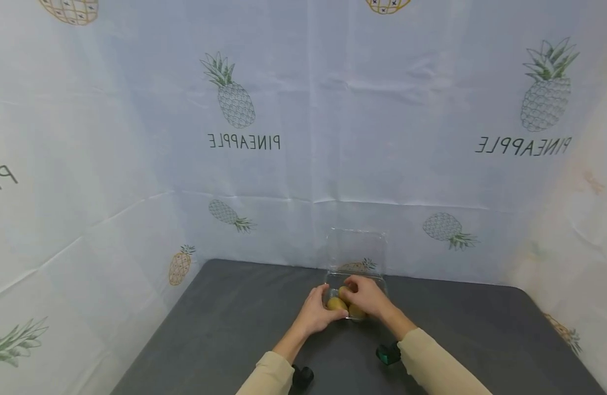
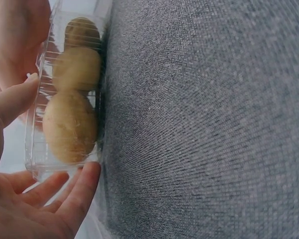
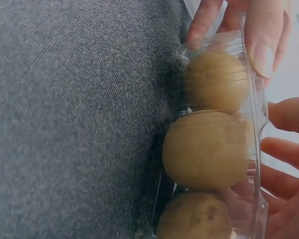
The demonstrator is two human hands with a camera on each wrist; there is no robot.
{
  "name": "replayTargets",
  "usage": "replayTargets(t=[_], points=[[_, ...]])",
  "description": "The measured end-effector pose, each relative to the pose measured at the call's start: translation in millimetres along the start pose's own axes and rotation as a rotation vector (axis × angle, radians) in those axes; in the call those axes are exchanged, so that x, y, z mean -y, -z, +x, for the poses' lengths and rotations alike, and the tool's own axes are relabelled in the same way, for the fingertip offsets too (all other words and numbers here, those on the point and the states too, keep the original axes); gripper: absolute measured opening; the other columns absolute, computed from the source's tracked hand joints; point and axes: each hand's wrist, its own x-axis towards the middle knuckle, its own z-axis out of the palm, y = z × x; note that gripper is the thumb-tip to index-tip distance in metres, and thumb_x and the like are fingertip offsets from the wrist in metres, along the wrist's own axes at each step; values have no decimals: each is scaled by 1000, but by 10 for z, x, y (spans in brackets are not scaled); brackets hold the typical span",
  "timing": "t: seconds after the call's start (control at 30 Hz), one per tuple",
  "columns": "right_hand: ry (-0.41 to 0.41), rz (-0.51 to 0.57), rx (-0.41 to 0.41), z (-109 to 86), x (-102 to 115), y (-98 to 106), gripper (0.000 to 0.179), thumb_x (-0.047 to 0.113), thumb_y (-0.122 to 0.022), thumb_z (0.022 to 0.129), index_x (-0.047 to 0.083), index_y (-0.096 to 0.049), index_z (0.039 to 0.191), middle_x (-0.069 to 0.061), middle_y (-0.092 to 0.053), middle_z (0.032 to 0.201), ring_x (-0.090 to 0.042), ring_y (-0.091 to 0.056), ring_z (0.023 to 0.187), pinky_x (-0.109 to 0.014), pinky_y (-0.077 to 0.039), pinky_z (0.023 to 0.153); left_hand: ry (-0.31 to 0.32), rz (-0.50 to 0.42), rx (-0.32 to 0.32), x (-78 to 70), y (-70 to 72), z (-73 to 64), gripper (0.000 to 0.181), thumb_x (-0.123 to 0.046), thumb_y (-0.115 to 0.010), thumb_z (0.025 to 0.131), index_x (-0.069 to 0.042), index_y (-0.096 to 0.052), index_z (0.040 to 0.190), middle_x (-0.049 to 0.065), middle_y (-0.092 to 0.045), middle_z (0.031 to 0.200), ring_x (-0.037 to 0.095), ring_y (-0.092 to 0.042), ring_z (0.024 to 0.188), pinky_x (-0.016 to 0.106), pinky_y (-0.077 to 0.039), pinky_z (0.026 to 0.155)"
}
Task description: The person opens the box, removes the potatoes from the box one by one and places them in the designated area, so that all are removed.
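A clear plastic clamshell box [image 2: 36, 149] stands at the table's far edge, holding several potatoes. In the head view one potato [image 1: 336, 304] lies at the front left and another potato [image 1: 356, 311] at the front right. My left hand [image 1: 319, 312] grips the box's left end, thumb on the front rim and fingers along the side wall. Over the open box, my right hand [image 1: 369, 296] reaches in from the right, its fingers curled on a potato [image 1: 345, 293] behind the front ones. The right wrist view shows potatoes [image 3: 207, 149] lined up behind the transparent wall.
The box's lid [image 1: 356, 247] stands raised against the pineapple-print curtain [image 1: 333, 137] behind the table. Grey fabric covers the tabletop [image 1: 244, 318]. Dark wrist devices, one at the left [image 1: 302, 377] and one at the right [image 1: 388, 354], hang beneath the forearms.
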Motion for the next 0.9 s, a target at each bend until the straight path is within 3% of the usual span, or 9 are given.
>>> replayTargets(t=[0.2,0.33,0.5,0.67,0.9], points=[[6,-52,11,69,0,-71,30,20,-70,95,2,-70,119,-8,-69,107,-25,-66,95,-48,-54,84,4,-11,1,-2,1,-7,87,-37,-84,85,3,-42,150,23,-47,144,29,-61,103,47,-52,85],[7,-86,17,121,1,-117,25,17,-71,92,5,-73,115,-7,-70,106,-22,-65,91,-46,-54,82,12,-25,-1,-4,0,-11,87,-38,-84,85,1,-42,150,23,-46,145,33,-60,111,48,-52,89],[-19,-98,-24,119,-17,-132,26,20,-74,90,6,-74,112,-6,-70,102,-20,-65,86,-46,-54,77,18,-32,5,-9,-38,-6,88,-39,-84,84,1,-42,151,22,-46,146,34,-60,113,48,-52,90],[-8,-78,-66,94,-38,-130,25,20,-76,88,6,-75,110,-6,-70,102,-18,-64,84,-43,-54,75,24,-33,-4,-2,-56,5,87,-39,-85,84,1,-43,150,22,-47,144,31,-60,110,46,-53,88],[45,-22,-105,41,18,-49,26,16,-76,85,5,-76,108,-6,-70,105,-17,-62,86,-40,-54,77,5,-4,-32,12,-40,25,86,-38,-84,83,3,-45,148,22,-50,142,37,-56,121,51,-49,95]])
